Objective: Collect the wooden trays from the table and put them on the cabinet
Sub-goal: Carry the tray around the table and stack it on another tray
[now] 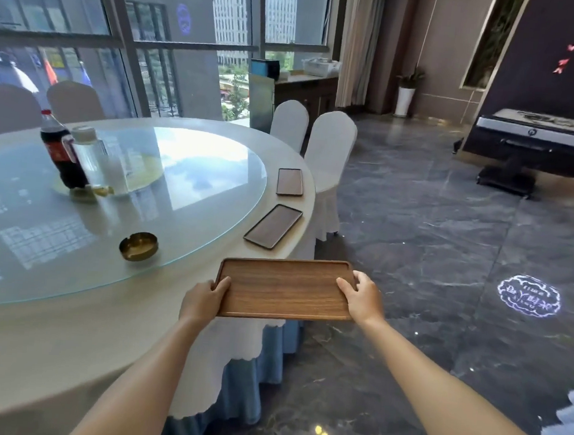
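Note:
I hold a wooden tray (pixel 283 287) level over the near right edge of the round table (pixel 62 347). My left hand (pixel 203 300) grips its left short side and my right hand (pixel 363 297) grips its right short side. Two more wooden trays lie flat on the table's right rim: one (pixel 273 226) just beyond the held tray, another (pixel 290 182) farther back. A dark wooden cabinet (pixel 305 93) with a pale top stands by the window at the far side of the room.
A glass turntable (pixel 107 210) carries a cola bottle (pixel 63 151), a clear bottle (pixel 89 157) and a brass ashtray (pixel 138 246). Two white-covered chairs (pixel 328 158) stand at the table's right. Dark marble floor (pixel 432 228) spreads to the right, with a black table (pixel 532 140) at the far right.

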Demonstrator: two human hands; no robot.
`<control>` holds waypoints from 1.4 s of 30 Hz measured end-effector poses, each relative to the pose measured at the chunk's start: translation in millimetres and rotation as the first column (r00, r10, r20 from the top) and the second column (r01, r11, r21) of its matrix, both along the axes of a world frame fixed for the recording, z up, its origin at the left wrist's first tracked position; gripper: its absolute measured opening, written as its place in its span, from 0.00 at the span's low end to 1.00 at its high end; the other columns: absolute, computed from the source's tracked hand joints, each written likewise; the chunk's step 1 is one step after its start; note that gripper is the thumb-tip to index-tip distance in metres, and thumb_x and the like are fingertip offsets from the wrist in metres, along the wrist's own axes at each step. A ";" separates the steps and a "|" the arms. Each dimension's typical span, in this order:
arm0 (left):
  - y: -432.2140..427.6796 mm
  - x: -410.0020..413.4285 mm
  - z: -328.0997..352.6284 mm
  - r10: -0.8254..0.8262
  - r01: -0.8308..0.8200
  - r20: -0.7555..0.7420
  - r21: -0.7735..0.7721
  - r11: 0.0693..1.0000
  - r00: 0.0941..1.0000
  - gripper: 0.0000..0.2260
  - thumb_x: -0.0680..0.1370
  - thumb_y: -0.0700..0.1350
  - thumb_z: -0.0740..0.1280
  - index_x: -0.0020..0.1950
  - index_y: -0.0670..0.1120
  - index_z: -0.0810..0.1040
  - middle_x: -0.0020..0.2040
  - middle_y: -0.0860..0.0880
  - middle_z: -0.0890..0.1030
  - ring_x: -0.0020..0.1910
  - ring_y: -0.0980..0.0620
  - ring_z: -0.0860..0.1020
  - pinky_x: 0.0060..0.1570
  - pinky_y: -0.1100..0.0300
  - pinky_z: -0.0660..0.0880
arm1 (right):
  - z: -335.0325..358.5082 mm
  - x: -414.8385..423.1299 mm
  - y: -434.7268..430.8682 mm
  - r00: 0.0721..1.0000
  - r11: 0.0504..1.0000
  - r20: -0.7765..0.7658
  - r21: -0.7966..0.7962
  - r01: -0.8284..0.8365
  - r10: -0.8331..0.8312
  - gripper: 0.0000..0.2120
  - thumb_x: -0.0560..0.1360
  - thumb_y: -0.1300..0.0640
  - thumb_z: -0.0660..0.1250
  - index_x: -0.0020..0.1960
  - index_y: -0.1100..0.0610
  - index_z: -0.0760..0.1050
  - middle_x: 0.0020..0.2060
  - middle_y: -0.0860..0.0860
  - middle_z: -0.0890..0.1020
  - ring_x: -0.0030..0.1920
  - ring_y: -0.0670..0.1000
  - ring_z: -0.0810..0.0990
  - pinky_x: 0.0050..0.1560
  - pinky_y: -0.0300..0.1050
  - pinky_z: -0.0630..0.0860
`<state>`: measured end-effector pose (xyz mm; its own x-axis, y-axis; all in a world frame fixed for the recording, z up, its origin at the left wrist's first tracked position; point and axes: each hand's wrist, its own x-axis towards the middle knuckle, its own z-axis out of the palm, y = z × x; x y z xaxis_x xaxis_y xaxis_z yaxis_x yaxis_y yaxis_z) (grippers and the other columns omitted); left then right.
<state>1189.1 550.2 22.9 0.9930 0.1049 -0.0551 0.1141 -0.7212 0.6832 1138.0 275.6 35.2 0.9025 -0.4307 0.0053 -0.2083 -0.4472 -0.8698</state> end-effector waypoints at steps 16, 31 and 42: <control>-130.7 216.1 -23.6 0.135 -0.136 -0.089 -0.009 0.991 0.987 0.22 0.78 0.55 0.57 0.28 0.44 0.67 0.25 0.47 0.72 0.32 0.44 0.73 0.34 0.55 0.64 | -13.8 255.3 -131.1 0.993 0.993 -0.052 -0.051 -0.104 0.101 0.18 0.77 0.53 0.61 0.63 0.61 0.71 0.59 0.59 0.78 0.60 0.60 0.74 0.58 0.52 0.71; -108.1 393.0 -82.4 0.337 -0.339 -0.121 0.008 0.941 0.934 0.27 0.79 0.54 0.56 0.27 0.38 0.73 0.43 0.31 0.81 0.45 0.36 0.79 0.38 0.53 0.65 | -53.9 503.6 -109.6 0.929 0.926 -0.126 -0.106 -0.363 0.349 0.18 0.80 0.55 0.55 0.66 0.62 0.69 0.62 0.60 0.77 0.63 0.59 0.73 0.59 0.47 0.68; -95.8 417.9 -102.8 0.619 -0.629 -0.238 0.042 0.776 0.749 0.27 0.79 0.57 0.54 0.35 0.39 0.79 0.44 0.34 0.82 0.48 0.37 0.79 0.43 0.54 0.70 | -86.0 613.1 -62.7 0.753 0.726 -0.197 -0.200 -0.657 0.627 0.18 0.80 0.55 0.50 0.65 0.58 0.69 0.56 0.57 0.79 0.57 0.58 0.76 0.49 0.42 0.65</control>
